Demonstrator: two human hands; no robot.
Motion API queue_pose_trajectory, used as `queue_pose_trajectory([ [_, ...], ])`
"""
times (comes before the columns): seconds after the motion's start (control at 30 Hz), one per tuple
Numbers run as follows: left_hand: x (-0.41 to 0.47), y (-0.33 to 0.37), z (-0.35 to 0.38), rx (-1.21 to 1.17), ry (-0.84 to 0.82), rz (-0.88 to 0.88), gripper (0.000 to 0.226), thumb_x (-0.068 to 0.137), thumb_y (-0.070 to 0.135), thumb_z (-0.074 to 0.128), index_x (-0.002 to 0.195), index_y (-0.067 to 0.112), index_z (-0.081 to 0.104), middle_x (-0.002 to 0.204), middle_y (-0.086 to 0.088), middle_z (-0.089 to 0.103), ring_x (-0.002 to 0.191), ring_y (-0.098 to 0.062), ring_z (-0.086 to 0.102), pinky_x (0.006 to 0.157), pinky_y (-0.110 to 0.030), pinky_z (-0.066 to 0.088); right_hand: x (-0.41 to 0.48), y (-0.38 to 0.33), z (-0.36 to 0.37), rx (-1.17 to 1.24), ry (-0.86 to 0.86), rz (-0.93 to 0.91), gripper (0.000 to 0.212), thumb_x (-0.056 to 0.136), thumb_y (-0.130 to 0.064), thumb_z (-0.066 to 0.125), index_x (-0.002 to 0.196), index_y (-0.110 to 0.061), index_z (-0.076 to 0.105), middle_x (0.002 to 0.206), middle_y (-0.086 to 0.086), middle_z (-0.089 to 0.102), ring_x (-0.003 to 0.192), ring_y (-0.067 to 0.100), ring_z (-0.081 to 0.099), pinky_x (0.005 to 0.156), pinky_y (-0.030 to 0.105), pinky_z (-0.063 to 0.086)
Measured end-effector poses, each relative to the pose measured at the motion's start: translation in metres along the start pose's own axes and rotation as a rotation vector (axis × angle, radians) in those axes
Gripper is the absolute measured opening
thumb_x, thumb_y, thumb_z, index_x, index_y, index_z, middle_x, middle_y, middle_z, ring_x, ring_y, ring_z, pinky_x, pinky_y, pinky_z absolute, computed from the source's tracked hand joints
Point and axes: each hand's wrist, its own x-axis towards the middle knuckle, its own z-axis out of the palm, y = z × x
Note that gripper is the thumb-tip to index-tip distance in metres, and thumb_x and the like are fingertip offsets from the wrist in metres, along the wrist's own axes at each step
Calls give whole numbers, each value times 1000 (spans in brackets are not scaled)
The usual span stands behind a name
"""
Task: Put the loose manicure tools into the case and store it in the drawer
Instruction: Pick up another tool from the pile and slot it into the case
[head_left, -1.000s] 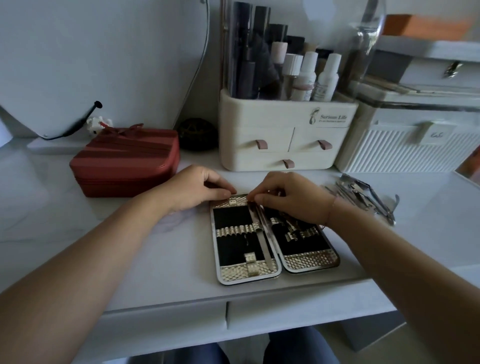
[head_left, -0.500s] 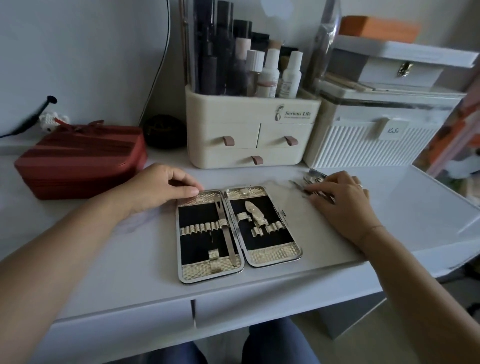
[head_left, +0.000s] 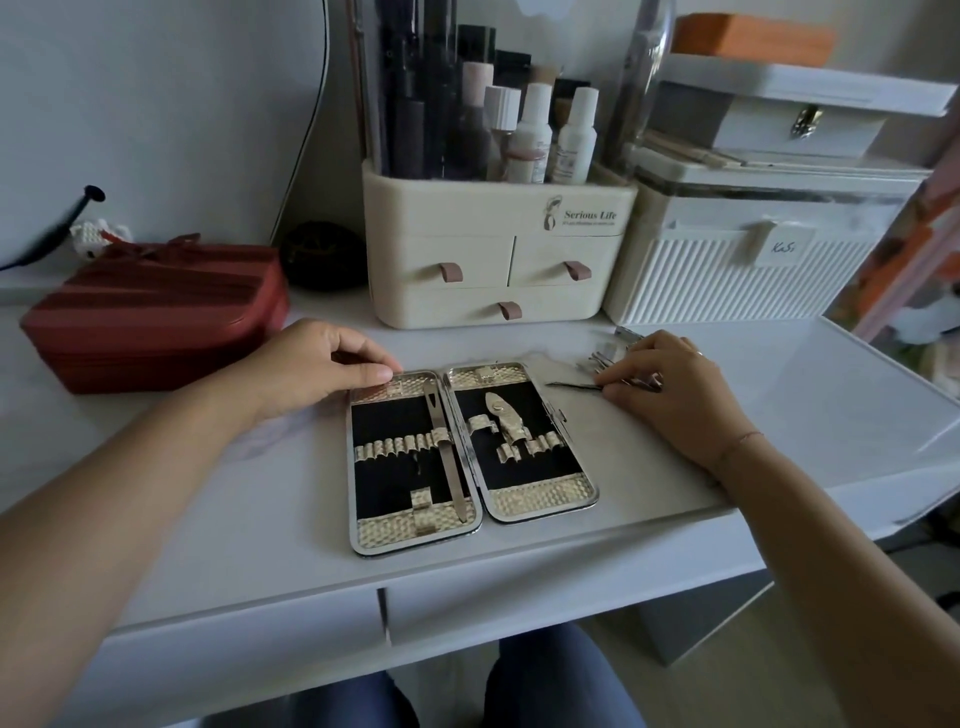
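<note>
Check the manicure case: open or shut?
Open. The manicure case lies spread flat on the desk, both black-lined halves facing up, with a file strapped in the left half and most loops empty.

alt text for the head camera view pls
An open manicure case lies flat on a white desk, one file and clippers strapped inside. The left hand steadies its top corner; the right hand pinches a thin tool from a loose pile beside it.
</note>
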Motion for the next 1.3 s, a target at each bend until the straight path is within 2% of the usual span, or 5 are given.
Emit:
queue_pose_trajectory([
  [0.33,-2,1,1,-61,-3,-21,10,77,10,72,86,13,75,89,-7,74,86,-13,64,95,-33,45,4,2,2,3,37,-4,6,80,-22,68,81,-25,72,82,-12,55,87,14,50,86,38,39],
  [0.57,-1,0,0,-43,-6,-27,10,77,12,73,86,16,75,89,-4,75,86,-12,65,96,-33,46,1,-1,3,12,120,17,5,77,-14,69,79,-19,71,66,-20,56,65,4,53,61,6,34],
  [1.1,1,-2,1,-36,1,-4,10,78,10,72,85,16,75,81,1,75,76,-1,65,70,-7,47,0,-1,1,59,146,35,12,78,-12,70,86,-20,74,71,-15,58,70,8,51,74,26,39],
  [1.2,2,-2,1,-41,-4,0,10,78,10,71,85,17,75,79,4,74,74,1,64,68,-5,46,0,0,1,85,156,56,13,81,-12,66,85,-22,72,80,-7,62,76,11,53,77,22,39],
  [1.3,2,-3,0,-37,-7,5,10,78,10,71,85,16,75,79,4,74,75,0,64,73,-6,47,0,0,1,122,182,114,15,83,-11,62,81,-25,67,78,-8,63,76,8,56,68,4,36],
])
